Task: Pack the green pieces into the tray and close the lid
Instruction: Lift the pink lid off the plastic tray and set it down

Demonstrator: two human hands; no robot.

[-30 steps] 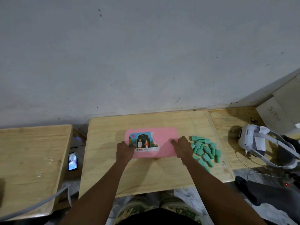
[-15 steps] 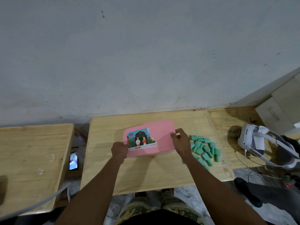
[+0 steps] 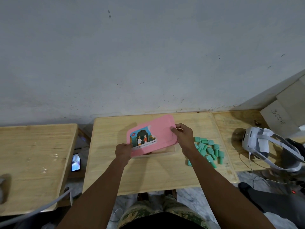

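Left grip (image 3: 123,152) pinches the lid (image 3: 158,131) at 8 o'clock, right grip (image 3: 182,138) at 3 o'clock, tilting it off the tray (image 3: 165,150), likely so the green pieces (image 3: 208,149) can go in.

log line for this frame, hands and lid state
left hand: grips lid near corner | right hand: grips lid right edge | lid: tilted above table | green pieces: loose on table, unpacked

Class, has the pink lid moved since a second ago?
Yes. The pink lid has lifted and tilted, its far edge nearer the back edge of the wooden table.
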